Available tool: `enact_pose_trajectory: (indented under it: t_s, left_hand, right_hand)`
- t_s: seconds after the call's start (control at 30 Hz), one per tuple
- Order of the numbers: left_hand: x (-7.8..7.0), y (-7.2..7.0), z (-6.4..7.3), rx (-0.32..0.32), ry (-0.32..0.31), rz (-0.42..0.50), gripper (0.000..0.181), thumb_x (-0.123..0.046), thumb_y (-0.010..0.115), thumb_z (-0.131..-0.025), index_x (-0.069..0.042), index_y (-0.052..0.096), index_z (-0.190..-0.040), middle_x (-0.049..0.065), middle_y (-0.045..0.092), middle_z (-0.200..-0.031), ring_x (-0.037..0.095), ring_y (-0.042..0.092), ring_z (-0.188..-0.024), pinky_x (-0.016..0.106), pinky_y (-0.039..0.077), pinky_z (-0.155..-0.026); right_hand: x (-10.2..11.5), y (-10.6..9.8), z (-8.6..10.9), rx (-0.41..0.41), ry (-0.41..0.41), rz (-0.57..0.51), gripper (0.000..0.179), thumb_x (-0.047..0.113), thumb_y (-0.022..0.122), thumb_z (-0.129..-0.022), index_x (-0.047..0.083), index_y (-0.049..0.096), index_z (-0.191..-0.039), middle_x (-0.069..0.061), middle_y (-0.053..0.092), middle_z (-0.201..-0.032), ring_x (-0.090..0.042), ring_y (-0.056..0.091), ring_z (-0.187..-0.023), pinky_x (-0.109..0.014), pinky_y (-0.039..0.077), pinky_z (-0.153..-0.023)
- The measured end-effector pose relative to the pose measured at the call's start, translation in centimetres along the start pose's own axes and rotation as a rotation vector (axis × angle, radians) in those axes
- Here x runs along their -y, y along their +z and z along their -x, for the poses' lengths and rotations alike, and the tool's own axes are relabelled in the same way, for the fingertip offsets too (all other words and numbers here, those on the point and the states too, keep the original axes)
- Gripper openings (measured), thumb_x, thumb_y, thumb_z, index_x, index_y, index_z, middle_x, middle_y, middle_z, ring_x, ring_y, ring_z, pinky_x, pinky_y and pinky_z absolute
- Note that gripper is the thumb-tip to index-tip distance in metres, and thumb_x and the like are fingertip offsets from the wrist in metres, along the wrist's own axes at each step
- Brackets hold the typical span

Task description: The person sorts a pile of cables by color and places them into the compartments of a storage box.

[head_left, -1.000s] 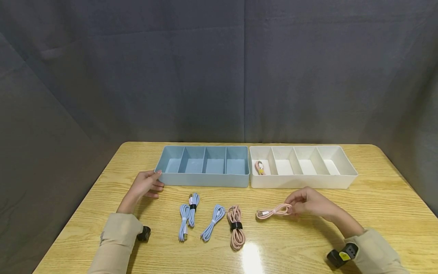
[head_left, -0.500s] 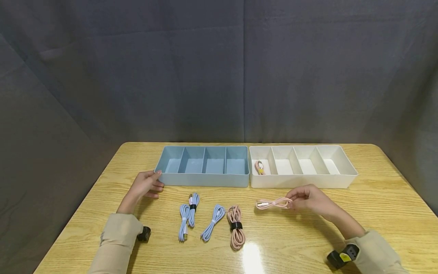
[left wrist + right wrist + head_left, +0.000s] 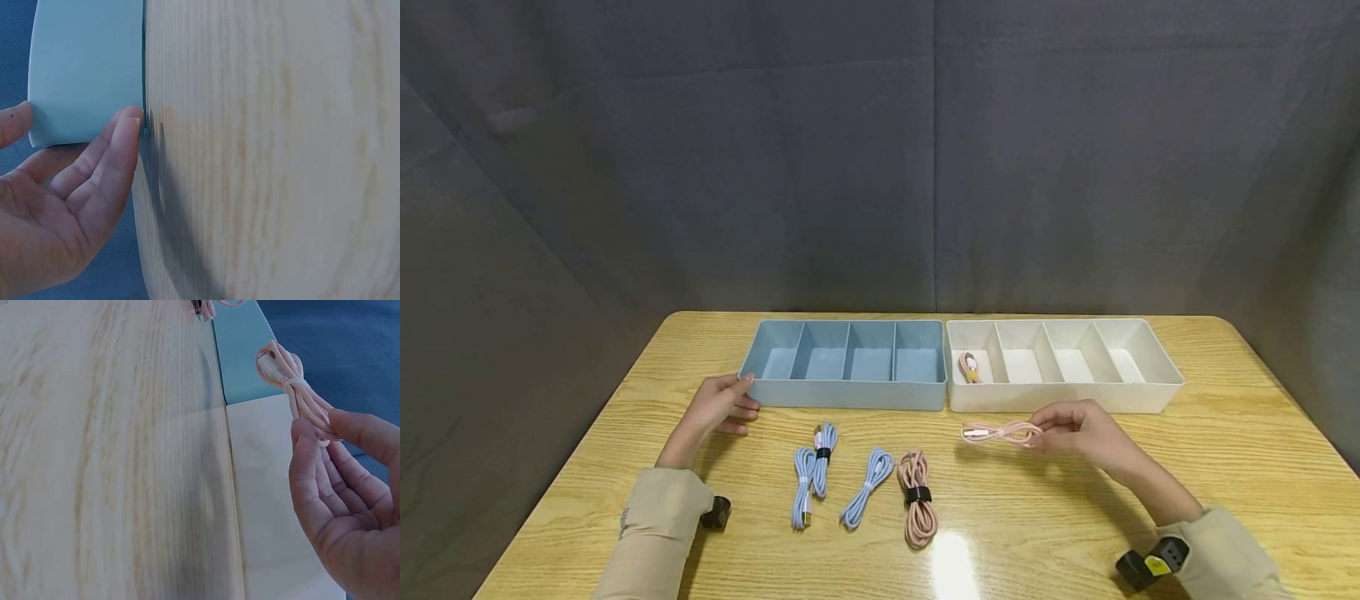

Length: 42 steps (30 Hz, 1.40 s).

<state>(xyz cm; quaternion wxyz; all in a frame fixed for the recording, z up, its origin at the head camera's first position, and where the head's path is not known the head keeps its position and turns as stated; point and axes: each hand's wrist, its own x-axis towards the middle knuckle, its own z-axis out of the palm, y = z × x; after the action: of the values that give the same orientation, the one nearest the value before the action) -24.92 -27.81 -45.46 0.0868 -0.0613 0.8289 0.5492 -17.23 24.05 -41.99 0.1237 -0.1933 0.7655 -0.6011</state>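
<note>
My right hand (image 3: 1086,433) pinches one end of a coiled pink USB cable (image 3: 1000,432) between thumb and fingers. The bundle is raised over the table, in front of the white divided box (image 3: 1067,397); its plug end points left. In the right wrist view the pink cable (image 3: 309,406) shows a pale tie round its middle. At the far left, my left hand (image 3: 718,406) holds the front left corner of the blue divided box (image 3: 850,394). The left wrist view shows the thumb at the rim of the blue box (image 3: 87,69) and fingertips along its lower edge.
Another pink cable (image 3: 970,368) lies in the white box's leftmost compartment. On the table are a darker pink cable with a black strap (image 3: 917,500) and three blue cables, including one at the right (image 3: 867,489). A dark curtain (image 3: 850,167) hangs behind the table.
My right hand has lifted the pink cable and carried it a little farther back, toward the white box. The left hand has stayed at the blue box's corner.
</note>
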Motion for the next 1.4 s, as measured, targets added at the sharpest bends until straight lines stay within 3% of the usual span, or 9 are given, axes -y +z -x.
enact_pose_trajectory:
  t_s: [0.23,0.37,0.6,1.03,1.4]
  left_hand:
    - [-3.2,0.3,2.6,0.024,-0.029,-0.007,0.065,-0.044,0.046,-0.093,0.007,0.039,-0.132,0.011,0.062,-0.084,0.016,0.063,-0.069,0.035,0.055,-0.059]
    - [-4.1,0.4,3.0,0.015,-0.035,-0.023,0.058,-0.036,0.043,-0.097,0.010,0.037,-0.132,0.014,0.061,-0.086,0.019,0.063,-0.072,0.036,0.055,-0.060]
    - [-3.8,0.5,2.9,0.004,-0.048,-0.024,0.060,-0.040,0.045,-0.095,0.007,0.039,-0.132,0.011,0.062,-0.085,0.016,0.063,-0.071,0.036,0.055,-0.060]
    - [-3.5,0.3,3.0,0.025,-0.012,-0.006,0.068,-0.045,0.046,-0.093,0.012,0.038,-0.130,0.010,0.063,-0.081,0.016,0.063,-0.069,0.036,0.055,-0.059]
    - [-3.8,0.5,3.0,0.004,-0.029,-0.015,0.060,-0.039,0.045,-0.095,0.010,0.039,-0.130,0.012,0.062,-0.083,0.016,0.063,-0.069,0.036,0.055,-0.060]
  right_hand:
    - [0.2,0.0,0.1,-0.023,-0.023,-0.022,0.028,-0.004,0.061,-0.082,-0.024,0.052,-0.101,-0.003,0.068,-0.082,-0.017,0.066,-0.074,-0.033,0.055,-0.065]
    - [0.3,0.0,0.0,-0.042,-0.026,-0.028,0.028,-0.005,0.061,-0.082,-0.024,0.053,-0.101,-0.003,0.069,-0.081,-0.018,0.066,-0.074,-0.034,0.055,-0.066]
    - [0.6,0.1,0.0,-0.090,-0.017,-0.031,0.029,-0.004,0.064,-0.081,-0.022,0.054,-0.101,-0.003,0.069,-0.080,-0.016,0.066,-0.074,-0.031,0.054,-0.068]
    - [1.2,0.3,0.1,-0.192,-0.035,-0.015,0.027,-0.003,0.064,-0.081,-0.021,0.055,-0.099,-0.001,0.068,-0.081,-0.010,0.064,-0.072,-0.028,0.053,-0.066]
    - [1.1,0.1,-0.1,-0.298,-0.039,-0.045,0.028,0.000,0.065,-0.082,-0.019,0.056,-0.101,0.002,0.068,-0.082,-0.011,0.064,-0.074,-0.025,0.053,-0.067]
